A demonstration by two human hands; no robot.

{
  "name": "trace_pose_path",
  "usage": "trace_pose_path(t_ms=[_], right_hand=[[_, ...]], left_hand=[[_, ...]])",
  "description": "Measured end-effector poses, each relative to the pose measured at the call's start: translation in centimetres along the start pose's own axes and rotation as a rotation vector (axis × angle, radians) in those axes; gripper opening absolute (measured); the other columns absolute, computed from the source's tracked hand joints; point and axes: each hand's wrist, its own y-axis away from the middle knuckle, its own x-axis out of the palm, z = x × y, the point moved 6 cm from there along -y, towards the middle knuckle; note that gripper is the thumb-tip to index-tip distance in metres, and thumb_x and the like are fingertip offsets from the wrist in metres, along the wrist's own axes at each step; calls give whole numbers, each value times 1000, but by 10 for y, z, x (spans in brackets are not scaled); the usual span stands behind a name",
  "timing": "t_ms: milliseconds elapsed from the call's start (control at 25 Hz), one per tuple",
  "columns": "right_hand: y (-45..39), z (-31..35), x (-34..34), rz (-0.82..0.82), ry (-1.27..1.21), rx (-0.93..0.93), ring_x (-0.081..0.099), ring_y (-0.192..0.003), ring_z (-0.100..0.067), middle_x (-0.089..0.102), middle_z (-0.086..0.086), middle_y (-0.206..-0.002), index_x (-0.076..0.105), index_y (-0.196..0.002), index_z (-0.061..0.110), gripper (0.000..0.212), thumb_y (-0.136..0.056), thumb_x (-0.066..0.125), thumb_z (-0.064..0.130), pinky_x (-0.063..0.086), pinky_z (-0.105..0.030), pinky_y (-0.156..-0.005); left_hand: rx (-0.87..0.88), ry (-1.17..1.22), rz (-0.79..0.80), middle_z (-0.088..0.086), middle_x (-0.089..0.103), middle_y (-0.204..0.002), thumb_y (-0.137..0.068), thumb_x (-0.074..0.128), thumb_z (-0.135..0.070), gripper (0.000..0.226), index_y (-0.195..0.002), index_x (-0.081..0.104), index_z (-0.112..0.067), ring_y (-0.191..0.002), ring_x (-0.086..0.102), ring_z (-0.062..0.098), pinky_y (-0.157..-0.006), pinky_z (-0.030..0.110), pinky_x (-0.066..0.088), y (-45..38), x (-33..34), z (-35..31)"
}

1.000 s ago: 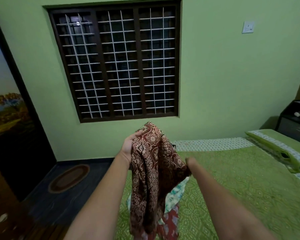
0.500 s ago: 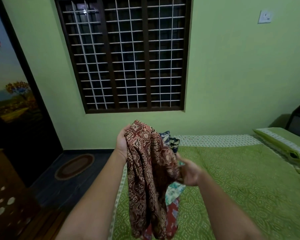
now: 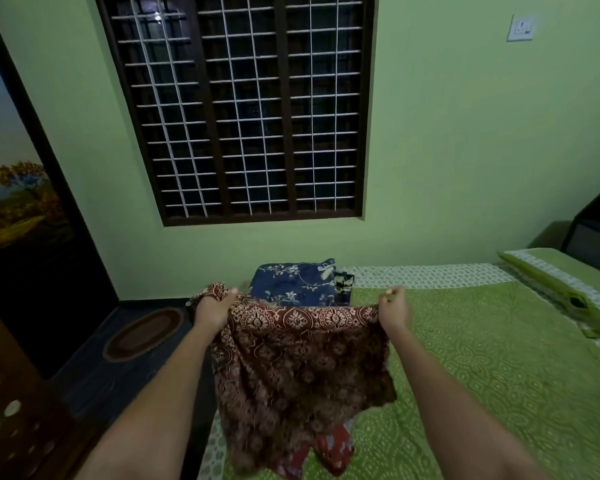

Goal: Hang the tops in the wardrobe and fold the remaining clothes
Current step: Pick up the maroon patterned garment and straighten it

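Note:
A maroon patterned garment (image 3: 298, 368) hangs spread out between my two hands above the near left corner of the bed. My left hand (image 3: 211, 306) grips its upper left edge. My right hand (image 3: 394, 308) pinches its upper right corner. Behind it, a blue floral folded garment (image 3: 293, 282) lies on the bed by the wall. A red printed cloth (image 3: 333, 452) peeks out on the bed below the hanging garment, mostly hidden by it.
The bed has a green patterned bedspread (image 3: 492, 368) that fills the right half of the view, with a green pillow (image 3: 565, 289) at far right. A dark bedside cabinet (image 3: 596, 233) stands beyond it. On the left are a dark door (image 3: 32, 220), an oval floor mat (image 3: 142, 332) and a wooden perforated piece (image 3: 11, 410).
The garment hung bunched from my left hand; my right hand has taken its other corner and pulled it apart, so it now stretches wide. The blue folded garment has come into view behind it.

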Motion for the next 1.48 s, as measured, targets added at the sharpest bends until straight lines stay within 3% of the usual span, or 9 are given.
trace_pose_path(t_ms=[160,240,360,560,760,880,1160,1320,1480], right_hand=[[-20,43,-14,-34,-235,-21,57,-92,-25,59,-16,-115,48,-121,7,45,-95,50,44,44,-33,-76],[-25,23,7,325,-368,238,55,-116,-34,56,-16,-128,49,-131,6,75,-81,61,61,44,-44,-99],[-10,-14,29,614,-390,417,64,-105,-32,68,-18,-112,56,-121,-1,71,-67,80,37,53,-44,-88],[-47,2,-2,351,-623,204,62,-108,-29,66,-17,-115,58,-117,0,54,-86,65,44,47,-46,-97],[-48,-4,-16,263,-512,149,58,-111,-31,59,-23,-124,61,-108,3,34,-97,50,34,39,-47,-106],[-43,-23,-22,147,-172,47,57,-107,-31,61,-24,-120,62,-113,-5,40,-101,43,28,42,-38,-96],[-47,-50,-27,37,50,5,56,-112,-35,61,-23,-120,60,-120,-6,44,-102,41,30,42,-35,-91],[-50,-67,-27,-20,121,37,58,-105,-36,62,-25,-109,60,-108,-8,37,-99,48,26,33,-29,-74],[-54,-80,-29,-7,55,101,56,-88,-27,57,-13,-91,58,-94,8,15,-95,56,23,36,-30,-70]], left_hand=[[-56,652,100,13,42,-141,-79,68,-54,94,-146,23,-5,-130,41,36,-108,54,34,-25,-13,-30],[-97,721,133,4,41,-141,-70,70,-63,106,-147,20,-10,-131,40,33,-109,57,31,-41,-11,-24],[-189,548,129,13,46,-143,-54,65,-83,120,-143,34,-9,-126,46,37,-103,59,37,-76,2,31],[126,49,63,21,66,-105,-89,37,-66,72,-92,63,1,-97,62,32,-98,52,45,-56,-29,-1],[-66,170,591,13,53,-135,-85,55,-62,68,-131,53,-10,-124,51,29,-110,48,35,-37,19,26],[-117,266,431,25,63,-119,-92,60,-32,43,-115,63,4,-99,64,32,-94,40,47,-31,35,46],[77,-362,202,24,50,-136,-98,23,-57,73,-131,51,3,-124,49,35,-102,37,38,-42,13,50],[-256,48,366,25,51,-135,-79,67,-56,86,-136,44,4,-118,55,37,-94,43,48,-44,15,78],[-227,307,414,14,63,-113,-89,65,-24,32,-118,59,-11,-89,59,24,-69,31,46,-28,19,81]])
